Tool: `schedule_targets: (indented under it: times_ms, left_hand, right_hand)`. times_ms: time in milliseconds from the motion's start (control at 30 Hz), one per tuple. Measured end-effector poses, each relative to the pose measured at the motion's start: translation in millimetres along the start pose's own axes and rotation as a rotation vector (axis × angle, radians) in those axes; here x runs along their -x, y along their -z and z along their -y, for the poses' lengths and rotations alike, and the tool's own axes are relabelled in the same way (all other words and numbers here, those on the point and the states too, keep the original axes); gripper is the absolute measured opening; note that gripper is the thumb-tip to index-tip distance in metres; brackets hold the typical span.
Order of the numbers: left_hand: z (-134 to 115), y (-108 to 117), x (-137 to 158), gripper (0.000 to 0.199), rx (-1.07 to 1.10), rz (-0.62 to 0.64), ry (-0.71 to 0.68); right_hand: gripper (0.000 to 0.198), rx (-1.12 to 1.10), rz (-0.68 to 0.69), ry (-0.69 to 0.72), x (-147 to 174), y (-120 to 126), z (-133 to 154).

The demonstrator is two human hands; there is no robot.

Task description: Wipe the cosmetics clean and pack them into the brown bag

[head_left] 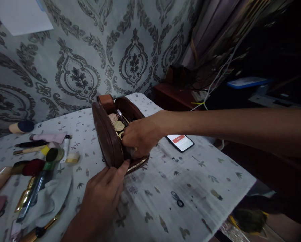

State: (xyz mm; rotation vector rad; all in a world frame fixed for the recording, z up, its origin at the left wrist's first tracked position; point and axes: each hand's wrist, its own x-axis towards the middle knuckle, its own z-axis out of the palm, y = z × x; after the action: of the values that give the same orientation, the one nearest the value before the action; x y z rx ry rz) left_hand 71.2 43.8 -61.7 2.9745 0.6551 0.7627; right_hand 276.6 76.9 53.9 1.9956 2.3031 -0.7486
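Note:
A brown leather makeup bag [107,136] stands unzipped on the table, with round compacts [119,125] and slim items inside. My right hand [142,136] reaches into its opening, fingers curled down. What those fingers hold, if anything, is hidden by the hand and the bag wall. With fingers pressed together, my left hand [106,188] grips the near end of the bag beside the zipper [137,165].
Makeup items lie loosely at the left, among them brushes, a pink tube [49,138], a small round jar [72,158] and a pale cloth [52,196]. A lit phone [182,143] rests right of the bag. Cables hang at the right, beyond the table edge. A patterned wall stands behind.

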Motion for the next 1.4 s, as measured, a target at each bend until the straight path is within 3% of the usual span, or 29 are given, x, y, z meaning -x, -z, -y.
schedule_targets:
  times_ms: [100,267,533,700,833,933,1033,1167,1400]
  left_hand:
    - [0.2,0.2,1.2,0.035,-0.002,0.008,0.000]
    - [0.6,0.8,2.0,0.036,0.002,0.018,0.010]
    - [1.3,-1.7,1.9,0.035,0.018,0.007,0.003]
    - [0.8,-1.0,1.6,0.035,0.009,-0.001,-0.001]
    - [1.3,0.3,1.0,0.035,0.008,0.008,0.000]
    - [1.8,0.7,0.3,0.034,-0.002,-0.003,-0.016]
    - [1.6,0.2,0.0,0.034,-0.008,-0.012,-0.017]
    - [0.9,-0.5,0.6,0.034,-0.001,-0.007,0.000]
    - [0.7,-0.5,0.9,0.034,-0.007,-0.004,-0.001]
  right_hand:
    - [0.032,0.111,0.219,0.120,-1.1,4.0,1.6]
    - [0.027,0.256,0.313,0.148,0.3,8.3,7.5]
    - [0.016,0.305,0.349,0.140,1.4,8.1,3.1]
    - [0.024,0.154,0.298,0.039,-0.8,7.5,3.3]
    - [0.027,0.201,0.307,0.068,-4.2,3.7,1.2]
    - [0.028,0.128,0.225,0.065,-7.2,-0.6,-5.2]
    - [0.028,0.112,0.180,0.149,-8.7,-4.1,-11.5]
    - [0.031,0.335,0.265,0.337,-6.9,-5.3,-12.7]
    - [0.041,0.319,0.198,0.440,-8.0,-8.9,-16.2]
